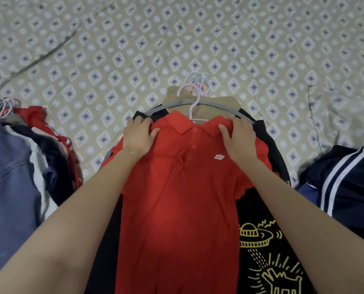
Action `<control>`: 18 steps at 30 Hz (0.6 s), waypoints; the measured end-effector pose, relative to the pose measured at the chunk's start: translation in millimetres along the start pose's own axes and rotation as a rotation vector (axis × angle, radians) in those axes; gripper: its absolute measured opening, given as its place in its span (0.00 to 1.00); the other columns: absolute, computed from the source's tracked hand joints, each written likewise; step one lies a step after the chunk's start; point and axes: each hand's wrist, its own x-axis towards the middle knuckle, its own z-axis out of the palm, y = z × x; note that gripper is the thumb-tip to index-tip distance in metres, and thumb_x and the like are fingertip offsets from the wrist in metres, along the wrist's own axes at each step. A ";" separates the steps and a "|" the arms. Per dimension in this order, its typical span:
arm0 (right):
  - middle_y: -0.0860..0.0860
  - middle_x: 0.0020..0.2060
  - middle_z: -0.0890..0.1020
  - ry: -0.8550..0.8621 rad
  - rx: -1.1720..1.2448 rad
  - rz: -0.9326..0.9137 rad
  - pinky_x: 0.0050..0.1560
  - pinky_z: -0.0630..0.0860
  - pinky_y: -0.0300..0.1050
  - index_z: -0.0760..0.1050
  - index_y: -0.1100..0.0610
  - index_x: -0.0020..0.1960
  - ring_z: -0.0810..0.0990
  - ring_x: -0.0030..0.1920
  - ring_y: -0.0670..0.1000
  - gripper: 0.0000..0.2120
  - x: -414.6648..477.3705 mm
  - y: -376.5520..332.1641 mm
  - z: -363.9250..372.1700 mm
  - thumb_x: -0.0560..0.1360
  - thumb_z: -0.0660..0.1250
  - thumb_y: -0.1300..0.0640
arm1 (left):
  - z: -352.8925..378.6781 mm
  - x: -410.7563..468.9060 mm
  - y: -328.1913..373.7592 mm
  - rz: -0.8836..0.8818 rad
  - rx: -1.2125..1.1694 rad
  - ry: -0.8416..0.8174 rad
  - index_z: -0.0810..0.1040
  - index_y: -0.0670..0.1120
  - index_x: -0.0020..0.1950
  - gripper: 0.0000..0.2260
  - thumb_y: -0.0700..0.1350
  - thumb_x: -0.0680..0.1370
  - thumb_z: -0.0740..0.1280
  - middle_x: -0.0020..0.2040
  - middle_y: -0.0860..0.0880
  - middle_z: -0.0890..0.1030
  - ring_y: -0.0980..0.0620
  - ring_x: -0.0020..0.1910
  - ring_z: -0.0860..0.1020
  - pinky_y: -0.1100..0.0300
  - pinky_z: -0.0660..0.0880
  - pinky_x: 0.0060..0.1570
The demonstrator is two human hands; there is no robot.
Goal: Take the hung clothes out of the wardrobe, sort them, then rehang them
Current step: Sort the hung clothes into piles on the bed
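Observation:
A red polo shirt [177, 198] on a pale pink hanger [192, 102] lies on top of a stack of hung clothes in the middle of the bed. My left hand [138, 136] grips the shirt's left shoulder, fingers curled over its edge. My right hand [239, 139] grips the right shoulder the same way. Under the polo lie a black T-shirt with a yellow print [268, 257], a tan garment [225, 102] and a grey hanger [172, 106]. More hanger hooks [202, 81] bunch above the collar.
The patterned bedsheet [177, 39] covers the bed. A pile with a blue denim piece [11, 166] and red clothes [39, 119] lies at the left, its hanger hooks [0, 103] at the far left. A navy garment with white stripes [342, 183] lies at the right.

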 end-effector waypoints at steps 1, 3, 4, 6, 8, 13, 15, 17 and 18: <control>0.56 0.59 0.75 -0.002 0.021 0.008 0.61 0.66 0.53 0.71 0.59 0.66 0.71 0.62 0.57 0.22 -8.7 -3.2 -5.6 0.81 0.58 0.44 | -6.0 -7.4 0.2 0.012 -0.002 -0.017 0.77 0.44 0.62 0.17 0.54 0.83 0.60 0.58 0.41 0.75 0.39 0.60 0.69 0.46 0.69 0.58; 0.56 0.59 0.75 -0.021 0.113 0.037 0.63 0.67 0.55 0.72 0.59 0.66 0.72 0.61 0.57 0.22 -28.7 -13.9 -19.6 0.81 0.59 0.44 | -20.5 -25.7 3.3 0.017 -0.014 -0.012 0.77 0.44 0.60 0.15 0.53 0.83 0.60 0.57 0.43 0.75 0.41 0.59 0.69 0.47 0.67 0.57; 0.56 0.59 0.76 -0.029 0.157 0.046 0.63 0.68 0.56 0.72 0.59 0.65 0.73 0.61 0.57 0.21 -39.5 -20.4 -26.4 0.81 0.59 0.44 | -28.9 -35.9 5.3 0.011 -0.039 0.005 0.77 0.43 0.58 0.14 0.52 0.83 0.60 0.55 0.43 0.75 0.41 0.58 0.70 0.46 0.67 0.57; 0.56 0.57 0.76 -0.043 0.176 0.035 0.62 0.69 0.57 0.72 0.58 0.65 0.74 0.59 0.57 0.20 -61.4 -34.0 -41.5 0.81 0.59 0.44 | -45.5 -56.2 8.0 0.015 -0.116 0.042 0.76 0.43 0.51 0.11 0.50 0.82 0.61 0.49 0.44 0.77 0.41 0.54 0.73 0.44 0.70 0.54; 0.55 0.54 0.76 -0.047 0.164 0.025 0.60 0.71 0.57 0.73 0.57 0.64 0.75 0.56 0.56 0.20 -83.7 -47.4 -59.6 0.81 0.59 0.44 | -64.1 -79.8 8.5 0.024 -0.184 0.035 0.75 0.43 0.45 0.11 0.49 0.82 0.63 0.42 0.45 0.78 0.42 0.46 0.76 0.45 0.72 0.48; 0.52 0.53 0.77 -0.094 0.213 0.000 0.58 0.72 0.52 0.75 0.56 0.61 0.77 0.53 0.53 0.19 -136.3 -68.5 -110.7 0.80 0.61 0.43 | -111.2 -143.2 10.6 0.018 -0.311 0.021 0.76 0.47 0.43 0.09 0.49 0.80 0.66 0.39 0.50 0.79 0.47 0.41 0.76 0.52 0.69 0.40; 0.50 0.52 0.76 -0.143 0.228 -0.019 0.54 0.72 0.46 0.75 0.55 0.60 0.76 0.51 0.50 0.18 -154.5 -74.3 -132.1 0.79 0.61 0.42 | -128.8 -168.0 17.4 -0.010 -0.344 0.034 0.78 0.48 0.43 0.07 0.49 0.79 0.68 0.39 0.51 0.79 0.49 0.41 0.76 0.53 0.68 0.40; 0.49 0.50 0.76 -0.166 0.225 -0.032 0.51 0.71 0.44 0.75 0.54 0.58 0.76 0.49 0.48 0.18 -169.9 -79.5 -152.0 0.79 0.62 0.42 | -143.8 -191.9 23.4 -0.026 -0.362 0.051 0.80 0.48 0.44 0.06 0.49 0.78 0.68 0.40 0.51 0.81 0.49 0.42 0.77 0.51 0.72 0.44; 0.49 0.48 0.76 -0.163 0.222 -0.036 0.50 0.71 0.44 0.75 0.54 0.57 0.76 0.48 0.48 0.17 -177.4 -81.9 -162.1 0.78 0.62 0.41 | -151.4 -204.4 27.4 -0.031 -0.377 0.059 0.80 0.48 0.45 0.06 0.49 0.78 0.68 0.41 0.52 0.81 0.49 0.43 0.77 0.51 0.73 0.46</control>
